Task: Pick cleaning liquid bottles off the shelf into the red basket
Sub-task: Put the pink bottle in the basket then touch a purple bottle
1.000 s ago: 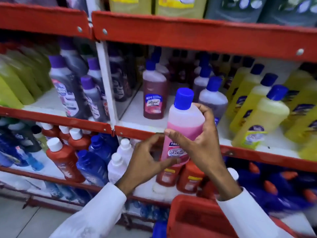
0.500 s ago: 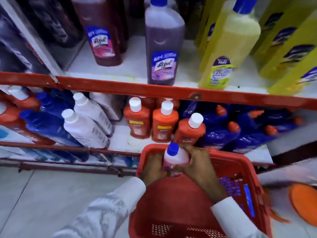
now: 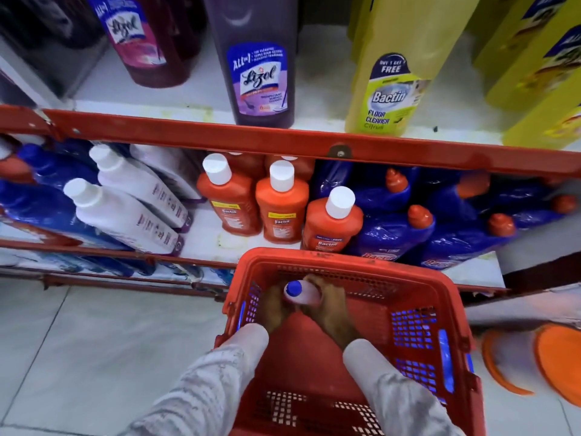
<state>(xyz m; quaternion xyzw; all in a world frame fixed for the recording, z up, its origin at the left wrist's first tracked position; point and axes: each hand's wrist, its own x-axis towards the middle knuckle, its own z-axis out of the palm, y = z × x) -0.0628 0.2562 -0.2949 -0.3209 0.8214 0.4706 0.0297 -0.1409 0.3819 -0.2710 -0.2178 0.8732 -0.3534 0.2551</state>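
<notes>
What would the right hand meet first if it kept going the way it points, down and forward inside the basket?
Probably the far mesh wall of the red basket, just beyond the right hand; depth is unclear.

A: What's legible on the upper shelf?
B: Purple bottle at the front edge: "ALL in 1", "Lizol". Maroon bottle to its left, further back: "Lizol" too. Yellow bottle at the front edge: "BUY 1 GET 1 FREE", "Bactin", "FLOOR CLEANER", "Citrus".
A: Lower shelf?
B: Three orange bottles, white caps: "Bactin" each. Blue bottles twd the right end: "Bactin" in red, partly cut off. White bottles: print too small to read.
</notes>
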